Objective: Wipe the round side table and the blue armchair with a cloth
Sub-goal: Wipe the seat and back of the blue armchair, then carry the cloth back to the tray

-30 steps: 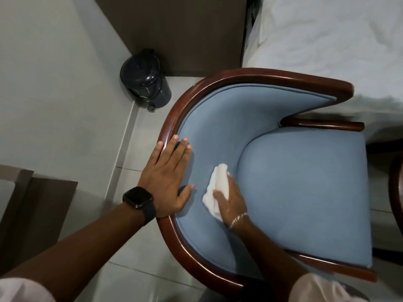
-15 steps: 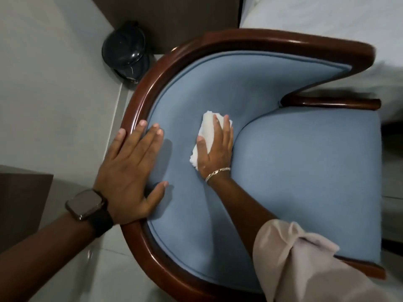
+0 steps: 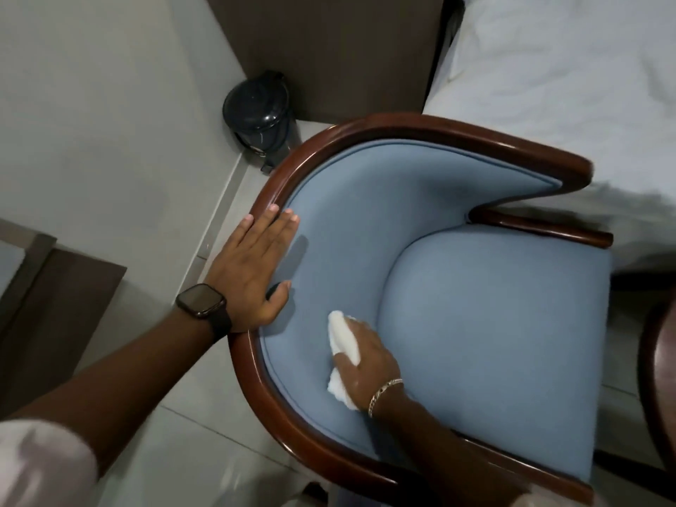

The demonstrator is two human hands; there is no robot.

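Observation:
The blue armchair [image 3: 486, 316] with a dark polished wood rim fills the middle of the head view, seen from above. My right hand [image 3: 365, 356] presses a crumpled white cloth [image 3: 342, 334] against the inner backrest, low down next to the seat cushion. My left hand [image 3: 252, 272], with a dark watch on the wrist, lies flat with fingers spread across the wood rim and the blue padding. A dark wooden curve at the right edge may be the round side table [image 3: 658, 378]; only a sliver shows.
A small dark pedal bin [image 3: 258, 117] stands on the tiled floor behind the chair, beside a brown panel [image 3: 329, 49]. A bed with white sheets [image 3: 567, 67] lies to the right. Dark furniture [image 3: 55, 305] sits at the left.
My right hand has slid the cloth from higher on the backrest down toward the seat's near side. My left hand stays flat on the rim. The view has pulled back.

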